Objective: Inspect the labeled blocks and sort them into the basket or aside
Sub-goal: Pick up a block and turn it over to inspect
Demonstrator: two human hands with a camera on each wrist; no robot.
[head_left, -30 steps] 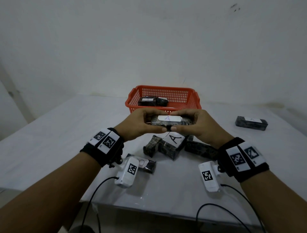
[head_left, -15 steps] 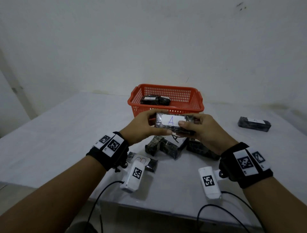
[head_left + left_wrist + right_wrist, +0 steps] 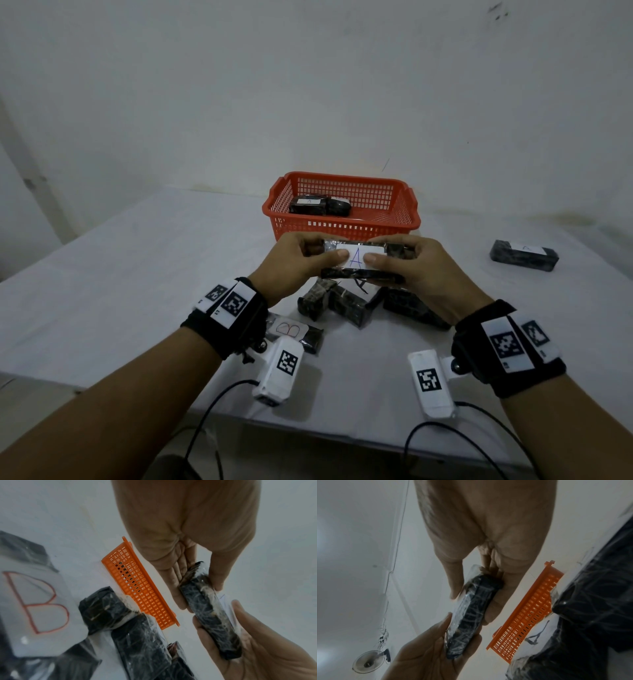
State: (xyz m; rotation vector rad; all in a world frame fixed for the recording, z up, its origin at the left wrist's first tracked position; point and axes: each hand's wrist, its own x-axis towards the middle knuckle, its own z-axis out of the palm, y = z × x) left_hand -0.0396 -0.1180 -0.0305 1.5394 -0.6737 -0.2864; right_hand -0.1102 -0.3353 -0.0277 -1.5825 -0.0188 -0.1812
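while both hands [image 3: 356, 263] pinch it, block [image 3: 359, 261] shows a.

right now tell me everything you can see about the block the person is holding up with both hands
The held block is a dark, mottled bar wrapped in shiny clear film that bunches at its ends. A white label with a blue handwritten A faces the head camera. It lies lengthwise, raised above the table in front of the orange basket, over a cluster of similar blocks. The left hand grips one end and the right hand the other, thumbs pressing the label on either side of the letter, fingers behind. Nothing else touches it.
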